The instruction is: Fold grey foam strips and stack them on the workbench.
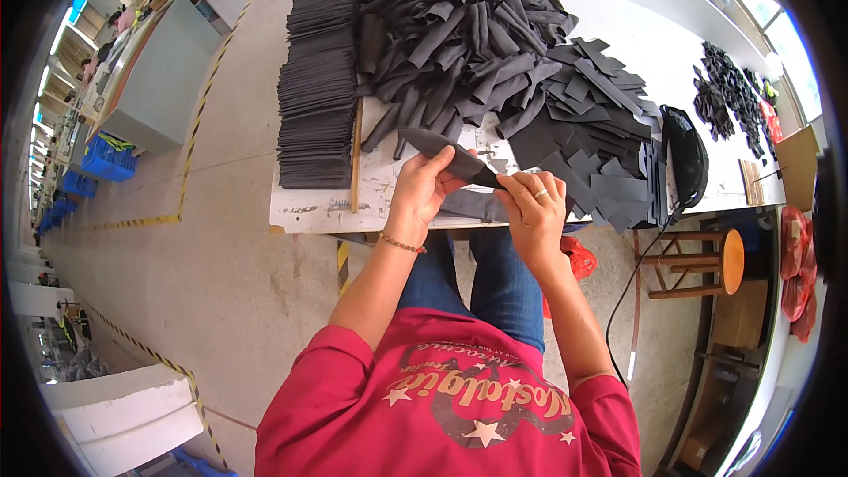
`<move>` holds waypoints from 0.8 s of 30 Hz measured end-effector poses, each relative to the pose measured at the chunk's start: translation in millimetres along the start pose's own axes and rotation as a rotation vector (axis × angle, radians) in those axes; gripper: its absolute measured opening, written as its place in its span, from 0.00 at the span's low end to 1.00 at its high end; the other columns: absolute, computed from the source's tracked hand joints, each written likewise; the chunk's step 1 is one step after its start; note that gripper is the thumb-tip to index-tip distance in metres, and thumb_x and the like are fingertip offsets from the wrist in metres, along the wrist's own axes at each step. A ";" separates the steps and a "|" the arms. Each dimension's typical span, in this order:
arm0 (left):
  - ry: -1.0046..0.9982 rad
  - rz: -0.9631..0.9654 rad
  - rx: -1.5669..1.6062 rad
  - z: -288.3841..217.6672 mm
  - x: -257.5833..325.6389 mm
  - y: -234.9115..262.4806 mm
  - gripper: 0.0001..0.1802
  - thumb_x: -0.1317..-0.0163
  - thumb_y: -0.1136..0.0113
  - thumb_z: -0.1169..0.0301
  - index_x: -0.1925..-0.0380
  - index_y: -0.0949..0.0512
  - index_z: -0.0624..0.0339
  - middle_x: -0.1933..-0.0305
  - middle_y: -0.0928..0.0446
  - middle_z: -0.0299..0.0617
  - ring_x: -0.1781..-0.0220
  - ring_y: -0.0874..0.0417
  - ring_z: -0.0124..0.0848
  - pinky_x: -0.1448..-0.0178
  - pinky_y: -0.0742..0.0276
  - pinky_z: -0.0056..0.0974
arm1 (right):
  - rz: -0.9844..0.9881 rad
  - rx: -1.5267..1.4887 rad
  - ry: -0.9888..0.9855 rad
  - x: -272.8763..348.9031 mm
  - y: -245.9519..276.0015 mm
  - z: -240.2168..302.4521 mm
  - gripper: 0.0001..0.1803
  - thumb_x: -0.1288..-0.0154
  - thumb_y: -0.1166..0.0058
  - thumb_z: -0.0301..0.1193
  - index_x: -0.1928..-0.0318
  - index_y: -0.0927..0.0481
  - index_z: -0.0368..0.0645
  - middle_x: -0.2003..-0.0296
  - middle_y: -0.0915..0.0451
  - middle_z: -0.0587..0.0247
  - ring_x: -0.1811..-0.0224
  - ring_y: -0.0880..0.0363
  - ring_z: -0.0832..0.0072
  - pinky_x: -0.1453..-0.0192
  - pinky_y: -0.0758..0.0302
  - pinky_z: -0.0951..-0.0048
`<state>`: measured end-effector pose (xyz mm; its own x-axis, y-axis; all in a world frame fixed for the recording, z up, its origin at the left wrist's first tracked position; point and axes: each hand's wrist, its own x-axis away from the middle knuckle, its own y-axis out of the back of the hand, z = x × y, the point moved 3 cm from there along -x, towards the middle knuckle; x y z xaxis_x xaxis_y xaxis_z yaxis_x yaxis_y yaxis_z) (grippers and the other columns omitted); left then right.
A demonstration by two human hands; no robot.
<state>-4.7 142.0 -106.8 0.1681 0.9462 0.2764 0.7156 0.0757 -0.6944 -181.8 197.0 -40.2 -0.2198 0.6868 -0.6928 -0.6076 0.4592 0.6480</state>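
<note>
My left hand (424,185) pinches a long dark grey fabric piece (428,140) between thumb and fingers, above the table's near edge. The piece is curled, with its rounded end pointing away to the left. At its other, narrower end, the fingers of my right hand (534,208) are closed on it. Beneath my hands another dark fabric piece (473,204) lies at the table edge. Beyond them spreads a large heap of curled dark fabric pieces (468,44). To its right are scattered flat rectangular dark pieces (601,115).
A long row of stacked dark pieces (316,79) stands left, beside a wooden strip (357,159) on the white table (305,210). A black rounded object (685,159) with a cord sits right. A wooden stool (731,261) and red plastic bags (798,269) are farther right.
</note>
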 end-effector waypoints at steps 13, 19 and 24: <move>-0.216 0.003 -0.158 -2.5 25.0 -30.3 0.18 0.34 0.39 0.69 0.48 0.29 0.67 0.51 0.19 0.54 0.47 0.17 0.42 0.46 0.17 0.45 | -0.001 0.108 0.027 -7.2 -9.0 15.0 0.23 0.51 0.33 0.25 0.51 0.21 0.42 0.60 0.21 0.60 0.58 0.24 0.61 0.51 0.30 0.63; -0.180 0.215 0.134 15.4 11.6 -26.2 0.18 0.30 0.43 0.64 0.48 0.27 0.65 0.55 0.17 0.51 0.41 0.21 0.46 0.35 0.27 0.47 | 0.094 -0.174 -0.116 4.8 -26.3 27.6 0.29 0.50 0.34 0.22 0.47 0.30 0.39 0.57 0.25 0.47 0.54 0.26 0.48 0.49 0.28 0.53; -0.158 0.218 0.169 38.6 19.5 -38.4 0.16 0.29 0.45 0.62 0.53 0.23 0.66 0.57 0.17 0.50 0.43 0.20 0.45 0.35 0.28 0.43 | 0.188 -0.301 -0.096 11.6 -32.4 16.9 0.24 0.50 0.37 0.20 0.52 0.30 0.38 0.56 0.28 0.46 0.54 0.27 0.47 0.50 0.27 0.54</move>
<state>-55.1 169.6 -100.4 0.1885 0.9820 0.0115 0.5489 -0.0956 -0.8304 -151.8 199.7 -63.9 -0.2850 0.7997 -0.5284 -0.7641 0.1433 0.6290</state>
